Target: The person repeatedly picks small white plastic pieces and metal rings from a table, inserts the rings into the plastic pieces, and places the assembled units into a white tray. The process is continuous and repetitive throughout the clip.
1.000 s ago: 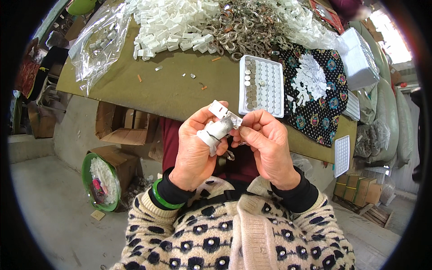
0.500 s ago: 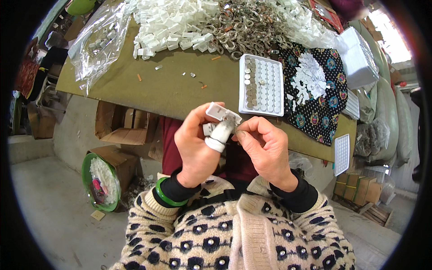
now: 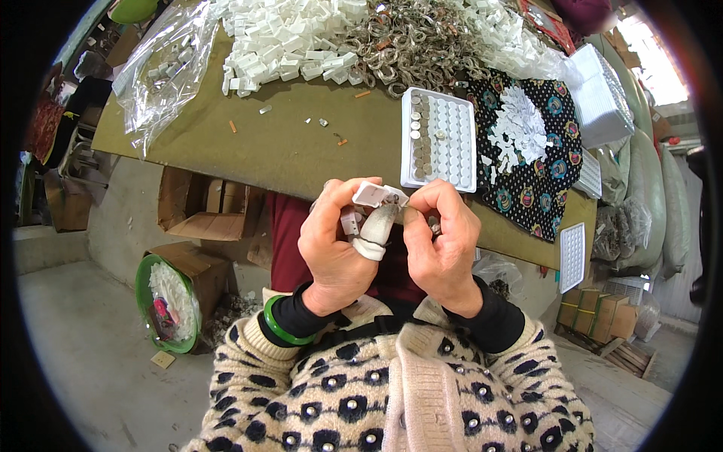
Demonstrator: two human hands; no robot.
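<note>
My left hand [image 3: 331, 260] is closed round a small white plastic case [image 3: 368, 194], with its thumb in a worn, greyish-white finger cover [image 3: 374, 230] pressing on the case. Another white piece [image 3: 350, 221] sits in the same palm, under the case. My right hand [image 3: 448, 260] pinches at the right end of the case with thumb and forefinger. What lies between those fingertips is too small to make out. Small shiny bits show in the curled fingers of that hand. Just beyond my hands, a white tray [image 3: 456, 183] of round pockets holds silvery, coin-like discs [image 3: 416, 135] along its left side.
Heaped white plastic cases [image 3: 282, 45] and tangled wire-like coils [image 3: 414, 41] cover the table's far side. White slips [image 3: 520, 128] lie on a patterned cloth [image 3: 538, 200]. A clear bag [image 3: 162, 75] rests at left. Below stand a cardboard box [image 3: 215, 226] and a green basin [image 3: 143, 301].
My right hand's fingertips have risen to the right end of the case. My left hand has shifted slightly right and the case has tilted a little.
</note>
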